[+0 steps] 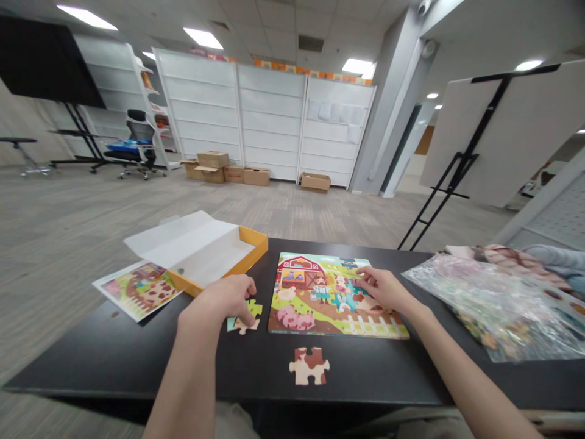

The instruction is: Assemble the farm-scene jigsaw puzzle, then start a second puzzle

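A farm puzzle board (pixel 297 299) lies on the black table, with a barn, a pink pig, a farmer and a white fence on it. Over its right part, my right hand (pixel 377 288) touches the board with curled fingers; whether a piece is under the fingertips is hidden. My left hand (pixel 233 299) rests its fingers on loose green and beige pieces (pixel 247 324) left of the board, its thumb and fingers apart. A brown and cream piece (pixel 309 367) lies by itself in front of the board.
An open yellow box (pixel 253 239) with a white lining stands at the back left, beside a printed farm picture (pixel 139 289). Clear plastic bags (pixel 507 311) and folded cloth (pixel 516 261) lie on the right. The table's front edge is close to my body.
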`<state>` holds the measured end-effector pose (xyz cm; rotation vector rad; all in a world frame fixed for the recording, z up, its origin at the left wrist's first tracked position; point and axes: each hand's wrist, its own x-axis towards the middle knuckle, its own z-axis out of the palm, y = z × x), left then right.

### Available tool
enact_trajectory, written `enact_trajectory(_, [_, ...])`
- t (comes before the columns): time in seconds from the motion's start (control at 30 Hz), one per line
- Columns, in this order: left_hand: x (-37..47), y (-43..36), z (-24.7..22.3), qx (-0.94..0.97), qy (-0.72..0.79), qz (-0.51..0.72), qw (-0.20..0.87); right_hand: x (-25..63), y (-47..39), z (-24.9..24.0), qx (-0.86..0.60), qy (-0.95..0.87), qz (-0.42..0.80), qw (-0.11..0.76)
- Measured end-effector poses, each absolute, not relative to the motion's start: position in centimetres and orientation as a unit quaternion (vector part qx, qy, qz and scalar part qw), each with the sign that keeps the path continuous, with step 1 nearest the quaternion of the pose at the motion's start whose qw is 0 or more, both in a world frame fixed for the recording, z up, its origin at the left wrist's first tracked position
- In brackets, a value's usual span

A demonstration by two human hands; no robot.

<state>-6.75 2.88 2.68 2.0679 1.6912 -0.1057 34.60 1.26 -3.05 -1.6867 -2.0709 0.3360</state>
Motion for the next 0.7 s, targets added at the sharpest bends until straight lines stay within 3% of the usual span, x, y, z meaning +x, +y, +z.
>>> enact_trajectory(0.23, [-6.5, 2.5, 2.8, 0.773, 0.597, -0.056, 0.206, 34.2, 1.2, -2.6, -0.613, -0.755, 0.111, 0.203])
enact_trajectory(0.53, [-4.6, 2.3, 4.0, 0.791, 0.445, 0.214, 0.363, 34.4, 1.2, -2.5, -0.613, -0.749, 0.113, 0.224])
enact_trajectory(0.7, [1.6, 1.8, 4.6, 0.779, 0.386, 0.312, 0.383, 34.2, 0.9, -1.7, -0.587, -0.712, 0.188, 0.336])
